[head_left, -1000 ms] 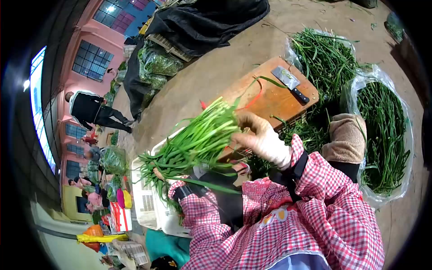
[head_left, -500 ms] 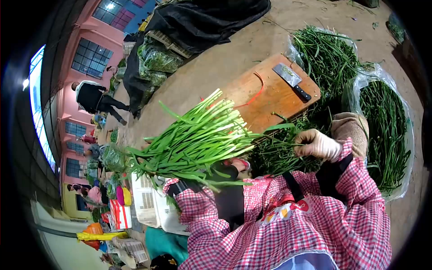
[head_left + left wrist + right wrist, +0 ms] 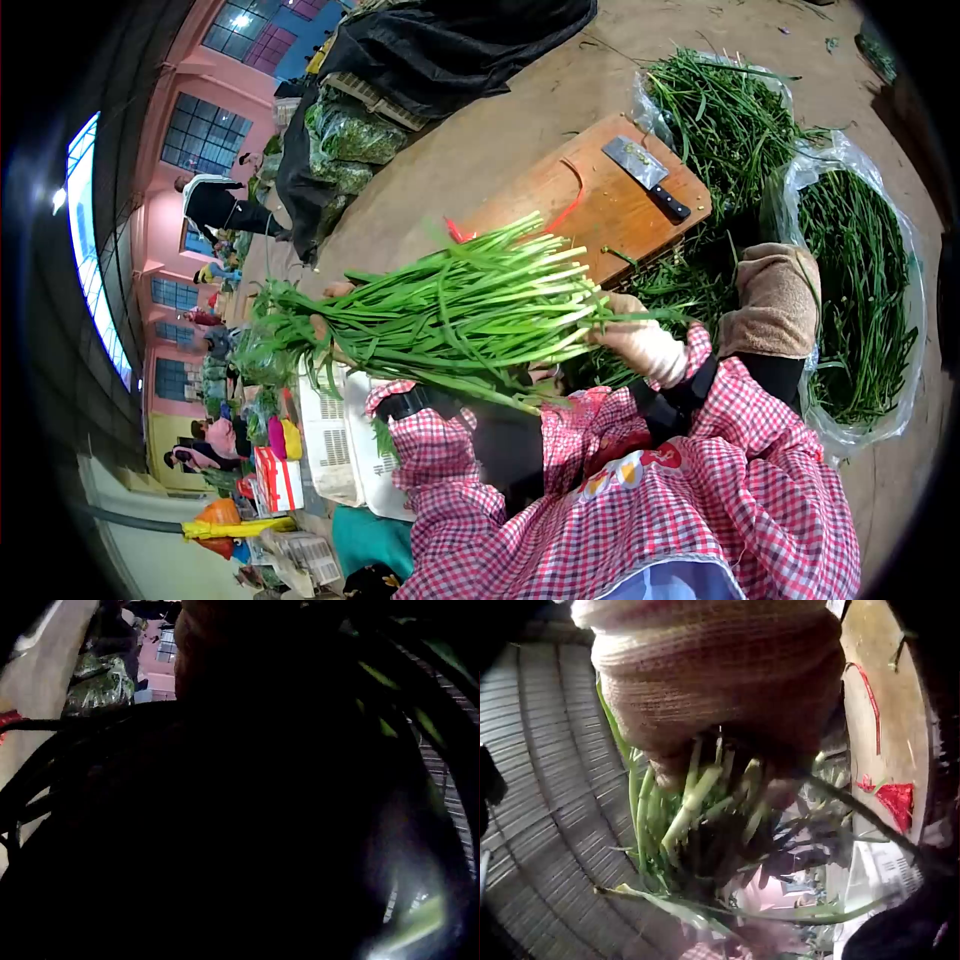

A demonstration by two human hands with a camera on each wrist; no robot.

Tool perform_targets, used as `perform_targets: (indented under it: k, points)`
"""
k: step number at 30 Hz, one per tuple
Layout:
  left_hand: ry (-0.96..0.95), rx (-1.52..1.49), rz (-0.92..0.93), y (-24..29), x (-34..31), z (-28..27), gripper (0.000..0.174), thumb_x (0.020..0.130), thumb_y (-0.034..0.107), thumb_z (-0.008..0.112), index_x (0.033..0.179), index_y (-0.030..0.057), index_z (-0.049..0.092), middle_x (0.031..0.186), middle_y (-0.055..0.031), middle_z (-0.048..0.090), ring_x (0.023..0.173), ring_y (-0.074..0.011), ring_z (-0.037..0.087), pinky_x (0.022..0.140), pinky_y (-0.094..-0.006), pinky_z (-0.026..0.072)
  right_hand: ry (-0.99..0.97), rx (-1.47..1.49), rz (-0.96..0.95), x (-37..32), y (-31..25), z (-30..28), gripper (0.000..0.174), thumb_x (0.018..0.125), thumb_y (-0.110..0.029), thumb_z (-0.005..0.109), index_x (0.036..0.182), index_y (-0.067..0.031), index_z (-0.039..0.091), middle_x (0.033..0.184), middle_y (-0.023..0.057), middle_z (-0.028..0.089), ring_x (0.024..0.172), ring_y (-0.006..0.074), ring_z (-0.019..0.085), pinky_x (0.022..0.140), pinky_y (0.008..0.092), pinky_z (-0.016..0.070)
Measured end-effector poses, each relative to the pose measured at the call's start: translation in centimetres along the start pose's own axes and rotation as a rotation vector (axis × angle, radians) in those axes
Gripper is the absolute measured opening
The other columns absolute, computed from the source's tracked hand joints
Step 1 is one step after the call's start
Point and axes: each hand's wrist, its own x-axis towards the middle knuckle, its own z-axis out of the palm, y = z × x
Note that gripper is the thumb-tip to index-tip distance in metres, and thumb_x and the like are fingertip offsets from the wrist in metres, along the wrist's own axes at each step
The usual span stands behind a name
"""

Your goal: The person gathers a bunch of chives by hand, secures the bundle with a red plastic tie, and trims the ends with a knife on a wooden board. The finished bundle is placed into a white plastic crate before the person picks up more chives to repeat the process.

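Note:
A big bunch of chives (image 3: 470,300), long green leaves with pale stalk ends, is held up in front of the body in the head view. My left hand (image 3: 325,335) grips it near the leafy end, mostly covered by leaves. At the pale ends, my right hand (image 3: 640,340), in a knit glove (image 3: 720,682), pinches stalks with curled fingers. Stalk ends (image 3: 694,802) show beneath the glove in the right wrist view. The left wrist view is mostly dark, with leaves (image 3: 45,772) at its side.
Beyond the bunch lies a wooden board (image 3: 560,185) with a cleaver (image 3: 645,175) and red ties (image 3: 575,195). Plastic bags of greens (image 3: 855,290) stand at right. A white crate (image 3: 330,440) is at lower left. Someone (image 3: 225,205) walks in the background.
My right hand moved away from the bunch to the right, drawing out a strand, then came back to the pale ends. The bunch now lies flatter. The background person moved along.

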Motion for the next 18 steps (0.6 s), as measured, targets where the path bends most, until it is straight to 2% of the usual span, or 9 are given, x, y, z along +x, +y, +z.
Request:
perform_targets:
  k: [2,5,6,8,9,10,11,13,18]
  points:
    - [0.041,-0.223,-0.721,4.8,1.4,-1.8,0.063,0.094,0.029,0.049,0.147,0.0001,0.030,0.134,-0.0291,0.047,0.112,-0.0392,0.058,0.091,-0.0554,0.0504,-0.049,0.340,0.255,-1.4,-1.4,-1.0,0.025,0.087,-0.017,0.068,0.103,0.0021,0.064,0.092,0.0045,0.067,0.083,0.0130,0.060,0.075,0.0284,0.0493]
    - [0.104,-0.552,-0.746,6.8,0.8,-4.8,0.044,0.095,0.030,0.049,0.127,-0.0007,0.048,0.119,-0.0156,0.056,0.100,-0.0261,0.060,0.090,-0.0484,0.0487,-0.106,0.247,0.453,-3.6,0.3,-4.9,0.020,0.091,-0.018,0.065,0.097,0.0011,0.067,0.084,0.0035,0.068,0.079,0.0129,0.061,0.072,0.0281,0.0492]
    - [-0.004,-0.803,-0.109,3.9,-3.0,-8.4,0.040,0.095,0.032,0.051,0.119,0.0008,0.052,0.112,-0.0118,0.057,0.094,-0.0216,0.059,0.083,-0.0425,0.0495,-0.243,0.097,0.222,-4.3,0.7,-6.8,0.025,0.089,-0.029,0.069,0.092,-0.0040,0.069,0.075,0.0002,0.063,0.072,0.0099,0.057,0.067,0.0270,0.0460]
    - [-0.111,-0.706,0.496,1.1,-4.6,-8.2,0.031,0.095,0.033,0.052,0.105,0.0038,0.052,0.098,-0.0059,0.053,0.083,-0.0163,0.054,0.072,-0.0360,0.0481,-0.480,-0.716,0.473,-4.0,0.3,-9.0,0.028,0.085,-0.034,0.069,0.097,-0.0084,0.070,0.081,0.0090,0.067,0.076,0.0229,0.065,0.067,0.0338,0.0505]
    - [-0.115,-0.423,0.434,1.1,-3.0,-4.3,0.027,0.096,0.032,0.051,0.098,0.0052,0.049,0.091,-0.0039,0.049,0.078,-0.0156,0.051,0.069,-0.0354,0.0461,-0.573,-1.205,0.484,-3.7,1.0,-9.3,0.026,0.084,-0.031,0.068,0.098,-0.0095,0.069,0.083,0.0123,0.068,0.078,0.0285,0.066,0.067,0.0366,0.0519]
    - [-0.122,-0.141,0.367,1.2,-1.2,-0.3,0.026,0.097,0.031,0.049,0.091,0.0066,0.046,0.085,-0.0018,0.044,0.073,-0.0148,0.047,0.066,-0.0348,0.0440,-0.316,-1.189,0.312,-3.9,-1.8,-8.8,0.019,0.081,-0.017,0.066,0.098,-0.0097,0.070,0.084,0.0141,0.067,0.081,0.0371,0.064,0.069,0.0427,0.0532]
    - [-0.127,0.139,0.298,1.0,-0.3,1.5,0.027,0.097,0.030,0.048,0.084,0.0081,0.043,0.078,0.0002,0.039,0.069,-0.0141,0.044,0.063,-0.0343,0.0419,-0.151,-0.918,0.080,-3.7,-2.8,-8.7,0.022,0.083,-0.013,0.066,0.104,-0.0072,0.069,0.085,0.0138,0.069,0.080,0.0313,0.067,0.070,0.0384,0.0540]
    - [0.094,0.183,0.436,0.2,-0.8,1.7,0.024,0.098,0.026,0.049,0.084,0.0073,0.042,0.075,0.0006,0.035,0.068,-0.0149,0.042,0.065,-0.0371,0.0451,-0.020,-0.445,0.146,-2.3,-5.3,-6.7,0.028,0.086,-0.022,0.065,0.110,-0.0100,0.068,0.091,0.0146,0.070,0.083,0.0308,0.069,0.075,0.0366,0.0545]
    - [-0.078,0.017,0.214,-1.4,1.8,7.9,0.021,0.098,0.024,0.049,0.087,0.0083,0.040,0.081,-0.0007,0.038,0.078,-0.0198,0.046,0.073,-0.0394,0.0467,0.069,-0.192,0.201,1.8,-6.8,-0.9,0.035,0.085,-0.027,0.068,0.111,-0.0042,0.066,0.089,0.0186,0.070,0.081,0.0266,0.071,0.073,0.0343,0.0540]
